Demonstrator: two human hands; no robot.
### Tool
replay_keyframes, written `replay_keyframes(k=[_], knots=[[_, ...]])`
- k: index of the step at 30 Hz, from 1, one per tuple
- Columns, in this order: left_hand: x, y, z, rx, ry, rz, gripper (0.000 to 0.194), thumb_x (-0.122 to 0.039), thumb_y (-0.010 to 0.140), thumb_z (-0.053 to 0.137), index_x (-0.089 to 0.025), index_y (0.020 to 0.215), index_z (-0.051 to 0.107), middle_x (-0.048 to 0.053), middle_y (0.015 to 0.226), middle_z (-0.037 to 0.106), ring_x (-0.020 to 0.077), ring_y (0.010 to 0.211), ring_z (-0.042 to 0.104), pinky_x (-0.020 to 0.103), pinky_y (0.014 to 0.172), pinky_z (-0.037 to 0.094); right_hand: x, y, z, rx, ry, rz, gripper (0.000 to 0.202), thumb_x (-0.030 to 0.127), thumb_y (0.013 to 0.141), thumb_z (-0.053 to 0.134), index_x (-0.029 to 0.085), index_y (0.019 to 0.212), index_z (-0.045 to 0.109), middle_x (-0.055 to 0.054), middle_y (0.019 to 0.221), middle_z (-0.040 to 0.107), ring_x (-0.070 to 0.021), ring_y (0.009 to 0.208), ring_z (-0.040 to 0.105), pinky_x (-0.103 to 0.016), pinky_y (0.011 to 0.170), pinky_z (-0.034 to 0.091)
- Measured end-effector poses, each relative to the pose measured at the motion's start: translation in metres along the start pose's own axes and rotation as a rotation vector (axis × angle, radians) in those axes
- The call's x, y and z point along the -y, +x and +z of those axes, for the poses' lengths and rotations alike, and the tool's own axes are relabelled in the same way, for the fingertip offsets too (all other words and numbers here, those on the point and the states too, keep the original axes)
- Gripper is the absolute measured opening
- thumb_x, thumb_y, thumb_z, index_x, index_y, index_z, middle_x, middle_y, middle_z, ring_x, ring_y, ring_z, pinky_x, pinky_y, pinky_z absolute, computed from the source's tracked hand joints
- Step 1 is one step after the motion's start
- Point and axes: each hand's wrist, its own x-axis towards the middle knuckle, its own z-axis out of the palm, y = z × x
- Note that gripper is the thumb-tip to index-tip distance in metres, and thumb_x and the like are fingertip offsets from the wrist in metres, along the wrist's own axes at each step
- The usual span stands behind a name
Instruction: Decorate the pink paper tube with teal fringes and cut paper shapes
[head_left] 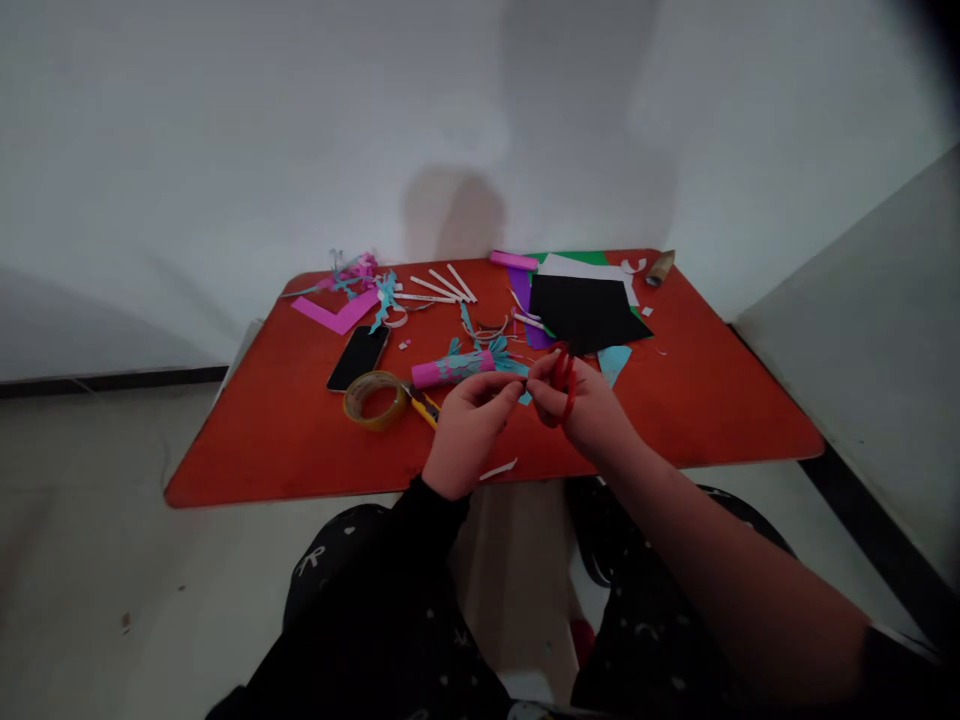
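Note:
Over the front half of the red table (697, 410), my two hands meet fingertip to fingertip. My left hand (466, 425) is closed in a pinch, and what lies between its fingertips is too small to make out. Red scissor handles (570, 390) hang looped on the fingers of my right hand (596, 405), whose thumb and forefinger also pinch close to the left fingertips. The scissor blades are hidden. Just behind my left hand lies a pink paper tube (439, 372) with a light blue fringe (504, 356) at its right end.
Left of my hands are a yellowish tape roll (355, 408), a yellow-handled tool (425, 408) and a phone (358, 358). Behind lie white sticks (431, 286), pink and blue scraps (364, 270), black paper (585, 308) and a brown cardboard tube (661, 268). A wall stands behind the table.

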Motion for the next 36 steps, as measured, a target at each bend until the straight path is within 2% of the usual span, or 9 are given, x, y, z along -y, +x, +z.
replay_keyframes(k=[7, 11, 13, 18, 22, 25, 28, 31, 36], knots=[[-0.011, 0.000, -0.012, 0.068, 0.158, 0.076, 0.022, -0.036, 0.077, 0.078, -0.016, 0.081, 0.073, -0.002, 0.065, 0.060, 0.0086, 0.056, 0.046, 0.021, 0.052, 0.035, 0.001, 0.003, -0.003, 0.098, -0.059, 0.030, 0.026, 0.038, 0.077, 0.077, 0.020, 0.081, 0.058, 0.008, 0.057, 0.049, -0.0086, 0.049, 0.042, -0.025, 0.048, 0.032], [-0.010, 0.004, -0.021, 0.213, 0.154, -0.033, 0.026, -0.039, 0.077, 0.078, -0.016, 0.079, 0.068, -0.002, 0.068, 0.059, 0.0070, 0.055, 0.044, 0.020, 0.050, 0.031, -0.003, 0.005, -0.004, 0.210, 0.047, 0.120, 0.026, 0.036, 0.078, 0.076, 0.020, 0.080, 0.057, 0.009, 0.054, 0.047, -0.0074, 0.045, 0.040, -0.023, 0.045, 0.028], [-0.007, 0.006, -0.023, 0.234, 0.101, -0.104, 0.028, -0.041, 0.078, 0.078, -0.016, 0.078, 0.065, -0.003, 0.066, 0.055, 0.0058, 0.052, 0.041, 0.019, 0.048, 0.028, -0.005, 0.006, -0.005, 0.243, 0.108, 0.162, 0.028, 0.038, 0.079, 0.077, 0.020, 0.081, 0.055, 0.009, 0.052, 0.048, -0.0076, 0.043, 0.040, -0.023, 0.043, 0.028], [-0.005, 0.007, -0.021, 0.145, -0.202, -0.170, 0.034, -0.036, 0.072, 0.082, -0.017, 0.072, 0.053, -0.007, 0.060, 0.043, 0.0044, 0.050, 0.035, 0.017, 0.046, 0.024, -0.008, 0.003, -0.002, 0.279, 0.045, 0.215, 0.035, 0.050, 0.083, 0.074, 0.022, 0.086, 0.053, 0.007, 0.060, 0.053, -0.0089, 0.046, 0.044, -0.023, 0.044, 0.036], [-0.008, 0.006, -0.018, 0.035, -0.318, -0.167, 0.037, -0.033, 0.070, 0.083, -0.019, 0.073, 0.050, -0.009, 0.059, 0.040, 0.0043, 0.051, 0.035, 0.016, 0.047, 0.026, -0.013, -0.008, 0.009, 0.357, -0.019, 0.247, 0.043, 0.064, 0.091, 0.060, 0.023, 0.081, 0.050, 0.005, 0.060, 0.050, -0.0098, 0.048, 0.041, -0.024, 0.044, 0.033], [-0.009, 0.004, -0.016, -0.030, -0.339, -0.128, 0.039, -0.035, 0.069, 0.085, -0.018, 0.074, 0.050, -0.009, 0.057, 0.039, 0.0042, 0.052, 0.035, 0.015, 0.048, 0.028, -0.017, -0.016, 0.018, 0.391, -0.012, 0.271, 0.053, 0.076, 0.088, 0.055, 0.024, 0.081, 0.049, 0.005, 0.059, 0.050, -0.0107, 0.048, 0.040, -0.025, 0.045, 0.030], [-0.009, 0.003, -0.014, -0.046, -0.329, -0.112, 0.040, -0.038, 0.070, 0.086, -0.018, 0.076, 0.051, -0.009, 0.056, 0.040, 0.0040, 0.051, 0.036, 0.016, 0.048, 0.029, -0.017, -0.019, 0.021, 0.413, -0.001, 0.305, 0.058, 0.081, 0.083, 0.057, 0.024, 0.081, 0.049, 0.005, 0.058, 0.048, -0.0112, 0.050, 0.039, -0.025, 0.046, 0.028], [-0.010, 0.002, -0.013, -0.045, -0.315, -0.107, 0.039, -0.038, 0.071, 0.084, -0.018, 0.077, 0.051, -0.009, 0.055, 0.041, 0.0040, 0.051, 0.036, 0.016, 0.049, 0.029, -0.015, -0.019, 0.021, 0.406, 0.015, 0.343, 0.061, 0.084, 0.078, 0.060, 0.024, 0.081, 0.049, 0.005, 0.058, 0.046, -0.0109, 0.049, 0.038, -0.025, 0.046, 0.026], [-0.009, 0.003, -0.012, -0.017, -0.294, -0.092, 0.036, -0.037, 0.073, 0.082, -0.019, 0.075, 0.050, -0.009, 0.055, 0.040, 0.0040, 0.050, 0.037, 0.017, 0.048, 0.028, -0.012, -0.018, 0.019, 0.417, 0.017, 0.326, 0.059, 0.082, 0.080, 0.060, 0.024, 0.079, 0.049, 0.005, 0.057, 0.045, -0.0110, 0.047, 0.036, -0.026, 0.045, 0.025]])
